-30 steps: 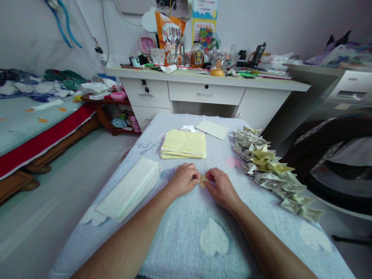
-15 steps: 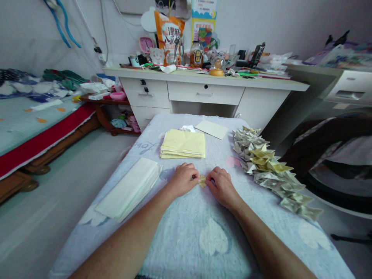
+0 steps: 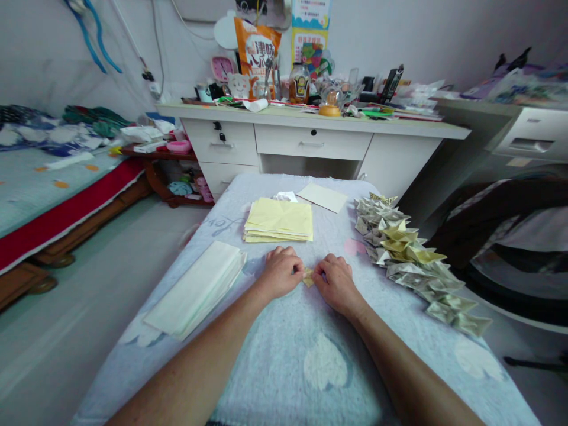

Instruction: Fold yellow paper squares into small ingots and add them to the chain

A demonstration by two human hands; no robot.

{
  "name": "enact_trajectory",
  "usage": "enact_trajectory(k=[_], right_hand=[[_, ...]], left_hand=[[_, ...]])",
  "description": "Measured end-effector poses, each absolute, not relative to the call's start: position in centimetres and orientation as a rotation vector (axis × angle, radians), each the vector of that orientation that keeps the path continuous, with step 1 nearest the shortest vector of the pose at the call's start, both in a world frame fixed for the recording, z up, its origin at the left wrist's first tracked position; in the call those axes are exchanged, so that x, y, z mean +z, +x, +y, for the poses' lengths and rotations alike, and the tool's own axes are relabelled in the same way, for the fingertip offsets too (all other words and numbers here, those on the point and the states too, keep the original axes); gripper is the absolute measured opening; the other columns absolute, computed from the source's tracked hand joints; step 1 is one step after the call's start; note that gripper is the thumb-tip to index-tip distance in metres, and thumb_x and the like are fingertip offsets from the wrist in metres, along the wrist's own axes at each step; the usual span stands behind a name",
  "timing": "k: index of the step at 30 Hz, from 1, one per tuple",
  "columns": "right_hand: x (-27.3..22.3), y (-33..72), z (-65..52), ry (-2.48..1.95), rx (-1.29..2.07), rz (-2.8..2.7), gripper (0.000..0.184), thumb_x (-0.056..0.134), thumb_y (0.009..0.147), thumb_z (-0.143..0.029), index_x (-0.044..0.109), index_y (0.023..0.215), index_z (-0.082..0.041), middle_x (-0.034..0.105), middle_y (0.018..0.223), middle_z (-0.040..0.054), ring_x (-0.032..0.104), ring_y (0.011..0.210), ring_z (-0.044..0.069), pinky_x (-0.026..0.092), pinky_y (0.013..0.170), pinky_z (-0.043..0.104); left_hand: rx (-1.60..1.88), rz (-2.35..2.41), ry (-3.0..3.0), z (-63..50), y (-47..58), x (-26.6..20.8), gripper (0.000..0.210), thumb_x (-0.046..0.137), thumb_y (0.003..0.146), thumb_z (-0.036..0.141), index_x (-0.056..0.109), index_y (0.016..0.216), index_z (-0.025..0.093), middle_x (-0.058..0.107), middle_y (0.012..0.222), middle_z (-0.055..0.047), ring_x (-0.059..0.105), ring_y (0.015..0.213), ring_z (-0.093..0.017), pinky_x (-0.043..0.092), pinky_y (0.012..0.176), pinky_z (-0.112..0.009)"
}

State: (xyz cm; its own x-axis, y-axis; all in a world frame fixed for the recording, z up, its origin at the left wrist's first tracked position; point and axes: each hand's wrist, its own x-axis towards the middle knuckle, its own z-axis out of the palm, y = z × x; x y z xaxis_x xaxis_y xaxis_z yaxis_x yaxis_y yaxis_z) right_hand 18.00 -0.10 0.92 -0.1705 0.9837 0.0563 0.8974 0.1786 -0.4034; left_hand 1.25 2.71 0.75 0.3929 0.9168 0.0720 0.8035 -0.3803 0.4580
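Note:
Between my two hands is a small folded piece of yellowish paper (image 3: pixel 307 277), pinched at its left side by my left hand (image 3: pixel 282 273) and at its right side by my right hand (image 3: pixel 336 283). The fingers of both hands are closed and hide much of the paper. Just beyond them lies a stack of yellow paper sheets (image 3: pixel 278 219). To the left rests a bundle of long whitish folded paper (image 3: pixel 195 290). A row of folded paper pieces (image 3: pixel 412 260), grey and yellow with pointed tips, runs along the right side of the table.
A patterned cloth (image 3: pixel 275 367) covers the table. At its far end are a flat pale card (image 3: pixel 322 197) and a crumpled white paper (image 3: pixel 286 196). Behind stands a cluttered white desk (image 3: pixel 310 133). A bed (image 3: pixel 66 189) is at left, a washing machine (image 3: pixel 532 136) at right.
Both hands keep their pinch on the folded paper and have barely moved. The whole view has shifted very slightly.

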Motion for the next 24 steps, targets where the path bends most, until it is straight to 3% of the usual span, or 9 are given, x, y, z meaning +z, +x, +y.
enact_trajectory(k=[11, 16, 24], right_hand=[[0.9, 17.59, 0.08, -1.878, 0.338, -2.148, 0.02, 0.056, 0.086, -0.036, 0.062, 0.076, -0.02, 0.056, 0.089, 0.0049, 0.046, 0.089, 0.02, 0.027, 0.071, 0.03], [0.9, 17.55, 0.09, -1.892, 0.322, -2.162, 0.019, 0.056, 0.086, -0.037, 0.063, 0.078, -0.022, 0.056, 0.09, 0.0041, 0.046, 0.089, 0.02, 0.025, 0.07, 0.029], [0.98, 17.57, 0.28, -1.907, 0.331, -2.181, 0.019, 0.054, 0.087, -0.036, 0.064, 0.079, -0.023, 0.056, 0.09, 0.004, 0.046, 0.088, 0.019, 0.025, 0.07, 0.029]], left_hand=[[0.429, 1.565, 2.275, 2.42, 1.69, 0.64, 0.009, 0.058, 0.078, 0.029, 0.062, 0.072, 0.024, 0.059, 0.092, 0.001, 0.047, 0.095, -0.02, 0.034, 0.083, -0.035], [0.467, 1.605, 2.276, 1.97, 1.54, 0.4, 0.01, 0.059, 0.079, 0.034, 0.061, 0.082, 0.025, 0.057, 0.095, 0.0, 0.047, 0.096, -0.021, 0.034, 0.084, -0.036], [0.419, 1.533, 2.28, 2.23, 0.97, 0.66, 0.021, 0.043, 0.089, 0.029, 0.063, 0.084, 0.026, 0.061, 0.095, 0.001, 0.048, 0.095, -0.02, 0.034, 0.083, -0.035]])
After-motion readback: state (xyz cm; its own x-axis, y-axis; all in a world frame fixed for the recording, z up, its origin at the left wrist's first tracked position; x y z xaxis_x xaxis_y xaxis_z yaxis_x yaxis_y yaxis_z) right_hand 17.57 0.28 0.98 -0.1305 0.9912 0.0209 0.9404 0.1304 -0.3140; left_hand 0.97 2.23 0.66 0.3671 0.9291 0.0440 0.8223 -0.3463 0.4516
